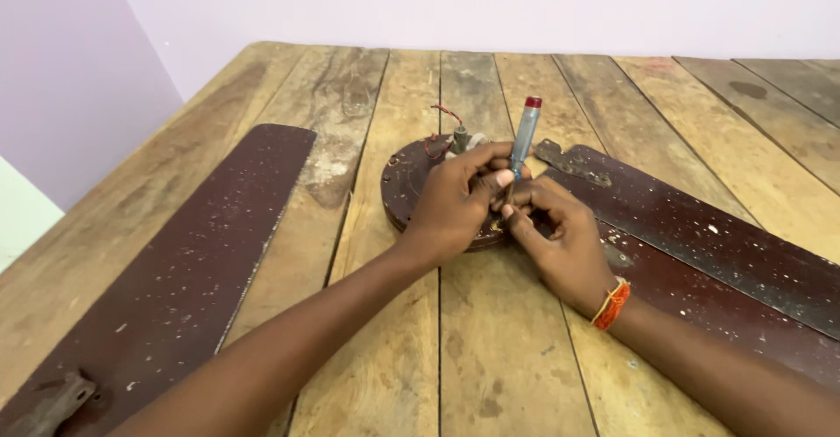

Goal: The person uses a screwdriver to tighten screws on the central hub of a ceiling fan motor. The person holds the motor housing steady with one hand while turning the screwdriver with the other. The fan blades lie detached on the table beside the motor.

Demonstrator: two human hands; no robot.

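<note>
1. Far left: one dark red fan blade (188, 271) lies flat on the wooden table (490, 349), well apart from the hub. Its rusty mounting bracket (52, 402) sits at the near end, attached to nothing that I can see. I log this blade as off the motor.
2. Centre: the round fan motor housing (407, 183) rests on the planks, with short red wires (442, 113) and a stub shaft (460, 138) standing up from its top.
3. The left hand (451, 205) lies over the housing, its fingers curled close and pinching the lower shaft of the screwdriver (523, 139).
4. The screwdriver stands nearly upright, blue handle and red cap uppermost. Its tip goes down at the right edge of the housing; the screw itself is hidden by the fingers.
5. The right hand (564, 244) has its fingers closed around the tool's lower end, just beside the left. An orange thread band (612, 304) is on that wrist.
6. Right: two more blades (700, 236) lie overlapping, their inner ends near the housing. I cannot tell whether they are fastened.
7. Judgement: partway; one blade apart, this fastening in hand.
</note>
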